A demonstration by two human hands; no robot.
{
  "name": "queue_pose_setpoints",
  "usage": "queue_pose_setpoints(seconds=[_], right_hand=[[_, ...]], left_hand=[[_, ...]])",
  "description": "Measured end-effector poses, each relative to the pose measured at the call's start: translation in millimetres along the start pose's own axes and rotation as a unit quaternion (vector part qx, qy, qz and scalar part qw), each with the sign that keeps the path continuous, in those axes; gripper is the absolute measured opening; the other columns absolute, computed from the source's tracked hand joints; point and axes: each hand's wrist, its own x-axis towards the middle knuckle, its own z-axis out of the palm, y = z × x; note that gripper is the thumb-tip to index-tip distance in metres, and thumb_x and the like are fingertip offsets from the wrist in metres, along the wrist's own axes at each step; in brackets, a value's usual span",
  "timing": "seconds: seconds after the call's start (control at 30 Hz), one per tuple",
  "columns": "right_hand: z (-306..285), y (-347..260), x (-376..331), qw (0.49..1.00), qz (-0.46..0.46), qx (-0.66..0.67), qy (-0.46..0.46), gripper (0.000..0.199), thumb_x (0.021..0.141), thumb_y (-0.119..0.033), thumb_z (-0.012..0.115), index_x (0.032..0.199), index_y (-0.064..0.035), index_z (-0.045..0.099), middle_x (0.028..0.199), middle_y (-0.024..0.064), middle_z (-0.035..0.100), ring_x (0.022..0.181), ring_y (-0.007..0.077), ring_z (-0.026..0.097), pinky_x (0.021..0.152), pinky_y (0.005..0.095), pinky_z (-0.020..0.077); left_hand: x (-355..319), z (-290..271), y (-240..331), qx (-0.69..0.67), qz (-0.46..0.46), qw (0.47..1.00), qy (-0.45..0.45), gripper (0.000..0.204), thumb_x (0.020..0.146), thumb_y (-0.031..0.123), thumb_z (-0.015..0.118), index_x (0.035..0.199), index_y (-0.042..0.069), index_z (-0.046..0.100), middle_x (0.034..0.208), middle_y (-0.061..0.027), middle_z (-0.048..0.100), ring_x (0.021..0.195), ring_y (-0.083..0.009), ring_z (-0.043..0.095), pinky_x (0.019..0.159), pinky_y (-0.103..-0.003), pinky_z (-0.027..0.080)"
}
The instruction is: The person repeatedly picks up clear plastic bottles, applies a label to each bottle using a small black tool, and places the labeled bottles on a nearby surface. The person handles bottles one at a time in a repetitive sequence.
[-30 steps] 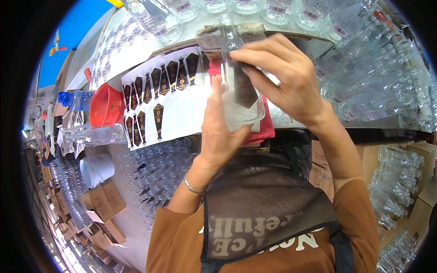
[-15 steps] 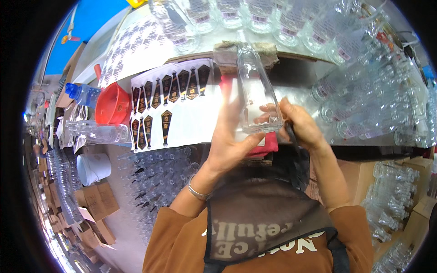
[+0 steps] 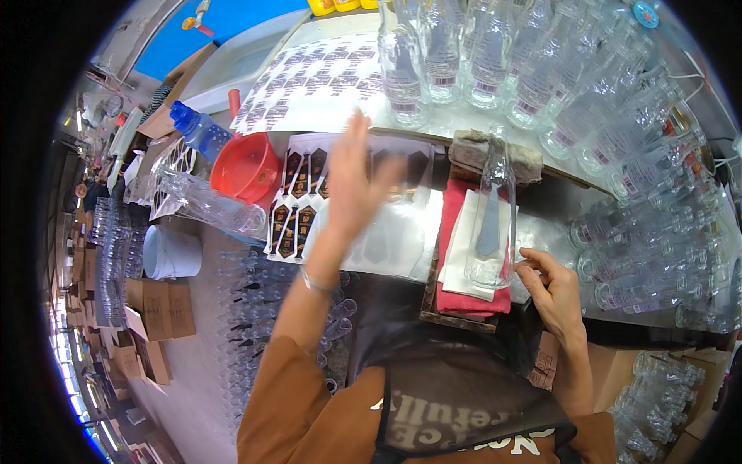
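Note:
A clear glass bottle (image 3: 495,224) lies on a pad of white and red cloth, its neck on a grey cloth-wrapped rest (image 3: 464,155). A grey tie shape shows through its side. My right hand (image 3: 553,294) is at the bottle's base end, its fingers bent and thumb and forefinger pinched close to the glass. Whatever they may hold is hidden. My left hand (image 3: 355,185), smeared by motion, is raised over a white sheet of dark tie-shaped labels (image 3: 297,224), its thumb and fingers apart. Grey, faint tie shapes show on the sheet's right part.
Standing bottles (image 3: 487,62) line the raised shelf, beside printed label sheets (image 3: 309,85). More bottles (image 3: 641,263) lie at the right. A red dipper (image 3: 246,172), a blue-capped bottle (image 3: 201,131) and a lying clear bottle (image 3: 212,205) are at the left. A white bucket (image 3: 171,251) stands below.
The bottle, earlier raised between both my hands, now lies on the cloth pad. My left hand has left it and moved over the label sheet. My right hand stays by its base.

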Motion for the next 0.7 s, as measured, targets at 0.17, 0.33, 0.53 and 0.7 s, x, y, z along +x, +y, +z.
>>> queue_pose_setpoints(seconds=[0.17, 0.33, 0.53, 0.7], right_hand=[[1.5, -8.2, 3.0, 1.0, -0.023, -0.012, 0.008, 0.029, 0.093, -0.015, 0.068, 0.116, 0.0037, 0.067, 0.085, 0.0085, 0.073, 0.065, 0.0063, 0.059, 0.058, 0.0227, 0.0453], [-2.3, 20.7, -7.7, 0.999, 0.004, 0.011, 0.047, 0.028, 0.094, -0.013, 0.067, 0.117, 0.0028, 0.067, 0.086, 0.0077, 0.074, 0.066, 0.0058, 0.059, 0.058, 0.0219, 0.0447], [1.8, -3.8, 7.9, 0.997, -0.035, -0.028, 0.06, 0.026, 0.089, -0.011, 0.07, 0.111, 0.0013, 0.069, 0.079, 0.0083, 0.071, 0.058, 0.0079, 0.055, 0.055, 0.0253, 0.0448], [-2.0, 6.0, 0.6, 0.997, -0.029, 0.005, 0.071, 0.024, 0.09, -0.01, 0.069, 0.111, 0.0009, 0.069, 0.08, 0.008, 0.072, 0.059, 0.0074, 0.056, 0.055, 0.0239, 0.0445]], left_hand=[[61.9, 3.2, -66.2, 0.224, 0.037, 0.97, -0.09, 0.055, 0.096, 0.034, 0.06, 0.139, 0.0, 0.053, 0.146, -0.0173, 0.051, 0.14, -0.0361, 0.04, 0.117, -0.057, 0.023], [35.0, -22.0, -39.2, 0.277, 0.011, 0.95, -0.144, 0.05, 0.092, 0.037, 0.065, 0.127, 0.002, 0.062, 0.134, -0.0145, 0.061, 0.139, -0.0332, 0.043, 0.117, -0.059, 0.022], [49.3, -17.5, -56.8, 0.279, -0.001, 0.957, -0.08, 0.068, 0.081, 0.042, 0.076, 0.132, 0.002, 0.057, 0.138, -0.0195, 0.056, 0.127, -0.0343, 0.051, 0.106, -0.05, 0.036], [37.4, -14.9, -48.7, 0.26, 0.05, 0.957, -0.121, 0.059, 0.075, 0.029, 0.08, 0.125, 0.003, 0.061, 0.141, -0.0158, 0.053, 0.126, -0.0326, 0.051, 0.102, -0.045, 0.039]])
